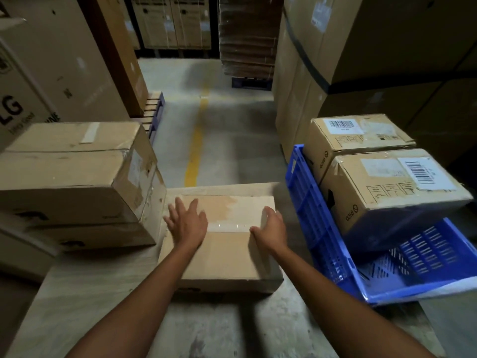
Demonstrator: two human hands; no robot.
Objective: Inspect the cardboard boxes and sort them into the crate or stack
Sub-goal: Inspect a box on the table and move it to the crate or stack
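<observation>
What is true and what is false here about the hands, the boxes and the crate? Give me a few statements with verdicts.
1. Both hands touch the middle box. True: the left hand lies flat on top, the right hand at its right edge.
2. The blue crate holds no boxes. False: two boxes sit in it.
3. The stack of boxes stands left of the middle box. True.
4. The middle box lies open. False: its flaps are closed, with tape across the top.
</observation>
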